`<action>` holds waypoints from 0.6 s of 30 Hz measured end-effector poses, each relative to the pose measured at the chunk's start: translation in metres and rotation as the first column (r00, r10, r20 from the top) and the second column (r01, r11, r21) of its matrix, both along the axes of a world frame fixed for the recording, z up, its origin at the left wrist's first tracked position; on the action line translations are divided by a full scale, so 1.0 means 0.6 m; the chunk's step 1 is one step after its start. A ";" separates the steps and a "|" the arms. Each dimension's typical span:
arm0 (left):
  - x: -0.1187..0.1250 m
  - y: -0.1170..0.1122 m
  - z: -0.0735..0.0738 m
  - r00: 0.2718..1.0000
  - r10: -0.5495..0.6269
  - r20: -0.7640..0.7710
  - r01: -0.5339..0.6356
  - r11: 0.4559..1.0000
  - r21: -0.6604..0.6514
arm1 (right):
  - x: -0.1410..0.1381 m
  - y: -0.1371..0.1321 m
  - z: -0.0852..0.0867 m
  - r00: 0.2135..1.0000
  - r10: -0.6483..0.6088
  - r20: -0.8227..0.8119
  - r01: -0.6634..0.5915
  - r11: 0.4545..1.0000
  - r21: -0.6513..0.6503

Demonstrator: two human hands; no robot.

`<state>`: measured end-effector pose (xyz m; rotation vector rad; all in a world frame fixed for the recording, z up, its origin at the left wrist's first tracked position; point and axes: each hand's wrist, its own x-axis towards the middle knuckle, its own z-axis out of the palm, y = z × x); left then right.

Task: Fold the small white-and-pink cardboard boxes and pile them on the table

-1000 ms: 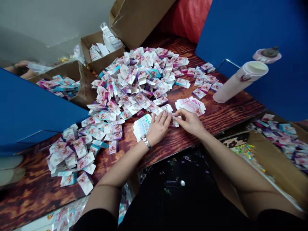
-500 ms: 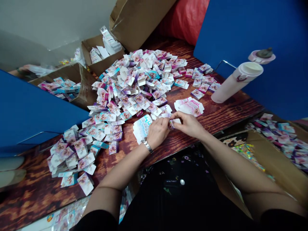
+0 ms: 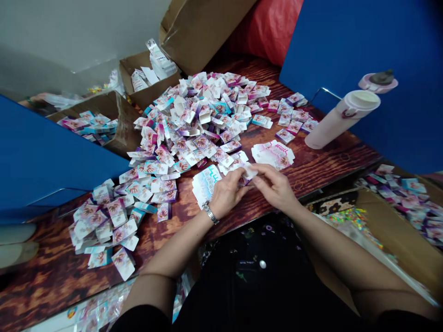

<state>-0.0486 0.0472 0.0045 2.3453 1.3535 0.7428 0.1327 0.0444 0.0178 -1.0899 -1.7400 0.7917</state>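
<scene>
Between my two hands is a small white and purple cardboard box point(image 3: 248, 174), partly covered by fingers. My left hand point(image 3: 226, 191), with a metal watch at its wrist, closes on the box's left side. My right hand point(image 3: 273, 184) grips its right side with thumb and fingers. A flat blue-printed carton stack point(image 3: 205, 184) lies just left of my left hand. Beyond my right hand rests a pink-printed flat carton stack point(image 3: 273, 154). More flat cartons with purple print point(image 3: 237, 161) show behind my fingers. A large heap of small boxes point(image 3: 194, 124) spreads over the table.
A pale pink bottle point(image 3: 328, 124) with its lid up stands at the right. Cardboard boxes point(image 3: 126, 124) holding cartons stand behind the heap. Blue panels point(image 3: 346, 50) flank the table point(image 3: 270, 203). Below right, an open carton point(image 3: 391, 226) holds colourful small pieces. Another person's hand point(image 3: 39, 97) shows far left.
My hands have turned the small box, and its white part now points up between my fingers. The left fingers have shifted around it. The view has moved slightly.
</scene>
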 end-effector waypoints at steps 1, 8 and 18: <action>-0.001 0.000 0.001 1.000 -0.005 -0.028 0.005 1.000 -0.002 | -0.001 0.003 0.003 0.998 -0.027 -0.057 0.024 0.998 -0.062; 0.003 -0.012 0.004 0.995 0.033 -0.095 -0.032 0.999 0.012 | -0.012 0.026 0.002 0.965 -0.033 -0.261 -0.062 0.936 -0.346; 0.013 -0.012 0.006 0.974 0.088 -0.210 -0.087 0.996 0.015 | -0.037 -0.012 0.007 0.956 -0.148 0.253 0.079 0.961 0.266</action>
